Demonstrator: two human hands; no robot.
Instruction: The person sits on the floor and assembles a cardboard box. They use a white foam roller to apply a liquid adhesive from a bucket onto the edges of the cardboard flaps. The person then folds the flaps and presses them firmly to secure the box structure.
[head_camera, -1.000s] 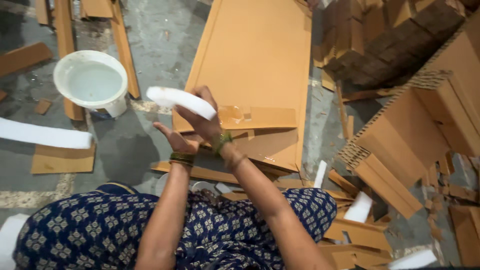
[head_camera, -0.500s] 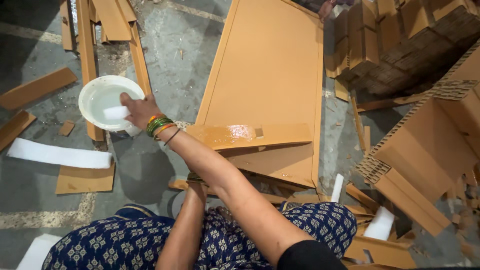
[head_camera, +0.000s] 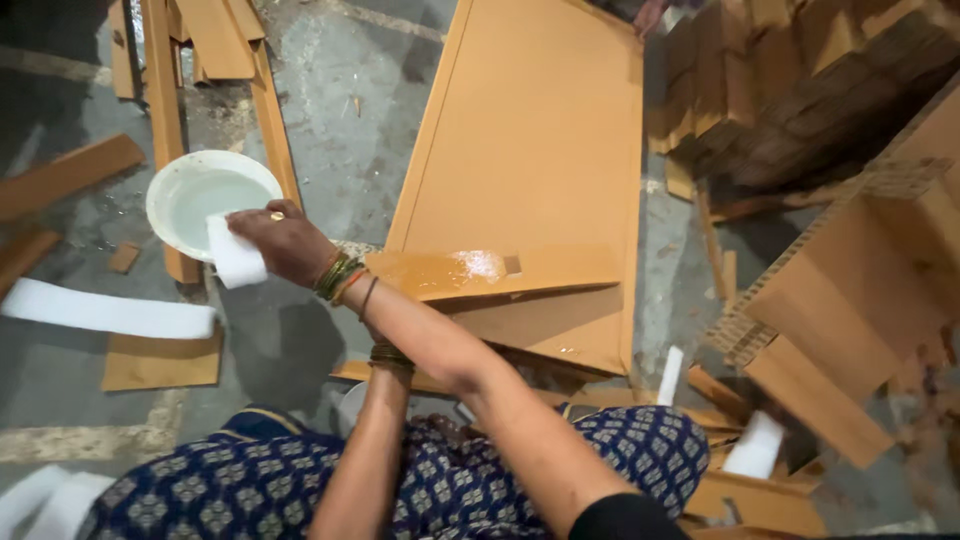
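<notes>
Right hand (head_camera: 285, 240) crosses over to the left side, clenched on a white foam piece (head_camera: 236, 255), holding it at the near rim of the white bowl (head_camera: 205, 200). Bowl sits on the floor (head_camera: 340, 130) and holds pale liquid, looks like glue or paste. Left hand is hidden under the right forearm, only the wrist with bangles (head_camera: 388, 355) shows; can't tell its state.

Progress, judging by layout: narrow cardboard strip (head_camera: 490, 272) lying across the big cardboard sheet (head_camera: 530, 140) already has a wet glossy patch near its middle. The rest of the strip looks dry. Long white foam strip (head_camera: 105, 313) lies unused on the floor to the left, well apart from the bowl. Stacked cardboard pieces (head_camera: 800, 90) at upper right.
</notes>
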